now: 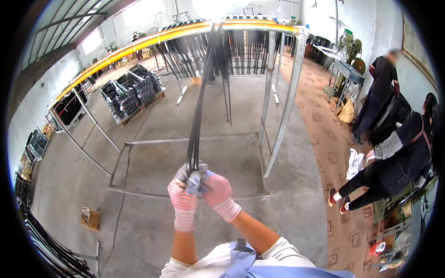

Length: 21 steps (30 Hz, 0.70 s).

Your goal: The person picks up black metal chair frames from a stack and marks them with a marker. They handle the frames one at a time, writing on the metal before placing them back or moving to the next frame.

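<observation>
Several long black strips run taut from the orange-yellow bar of a metal rack down to my hands. My left hand, in a pink-and-white striped glove with grey fingers, is closed around their near ends. Pressed up against it, my right hand in a matching glove is also closed at the strip ends; its fingertips are partly hidden behind the left hand. Two thinner black strips hang loose from the bar, just right of the held ones.
The rack's grey legs and low floor frame surround the spot ahead. Behind hang many black strips. Bundled black goods lie on a pallet. A cardboard box sits left; two people work at right.
</observation>
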Available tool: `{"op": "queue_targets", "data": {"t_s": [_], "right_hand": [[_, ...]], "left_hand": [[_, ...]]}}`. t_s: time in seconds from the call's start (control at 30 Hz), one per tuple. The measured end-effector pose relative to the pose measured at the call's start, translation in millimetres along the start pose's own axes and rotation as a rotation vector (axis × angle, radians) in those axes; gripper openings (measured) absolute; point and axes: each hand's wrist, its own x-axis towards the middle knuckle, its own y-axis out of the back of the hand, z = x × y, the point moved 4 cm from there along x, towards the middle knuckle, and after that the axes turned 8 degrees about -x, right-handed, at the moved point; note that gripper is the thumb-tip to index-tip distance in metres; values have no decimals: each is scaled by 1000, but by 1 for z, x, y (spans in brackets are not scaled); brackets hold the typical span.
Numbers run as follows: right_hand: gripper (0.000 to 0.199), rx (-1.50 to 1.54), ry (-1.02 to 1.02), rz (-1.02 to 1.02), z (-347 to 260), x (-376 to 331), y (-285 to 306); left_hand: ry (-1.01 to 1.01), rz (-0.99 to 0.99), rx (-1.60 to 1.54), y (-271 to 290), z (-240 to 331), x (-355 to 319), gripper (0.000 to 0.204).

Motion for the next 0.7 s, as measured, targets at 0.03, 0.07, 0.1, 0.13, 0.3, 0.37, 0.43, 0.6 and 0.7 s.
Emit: {"op": "queue_targets", "data": {"t_s": [0.03,0.07,0.1,0.13,0.3,0.37,0.43,0.6,0.7], "right_hand": [[25,-46,-16,-39,1,1,-2],[22,-30,33,16,-3,4,0],[25,-53,30,-2,-2,5,-1],[28,-75,27,-21,-1,5,-2],[22,-59,102,87,-4,5,-3],[23,-88,111,81,-3,5,-4],[23,-111,88,35,-9,6,-3],[21,-183,75,80,-7,3,-1],[21,-219,0,129,-13,2,16]], "left_hand": [[-5,1,-10,1,-1,2,24],[-6,4,-18,2,-2,4,24],[-7,7,-25,2,-3,5,25],[-37,6,-22,3,-5,7,27],[-73,45,47,5,-4,7,28],[-49,54,70,12,-8,8,31],[-54,79,108,15,-6,9,37],[-93,-12,57,25,-14,12,45],[-32,-73,-81,27,-23,17,47]]}}
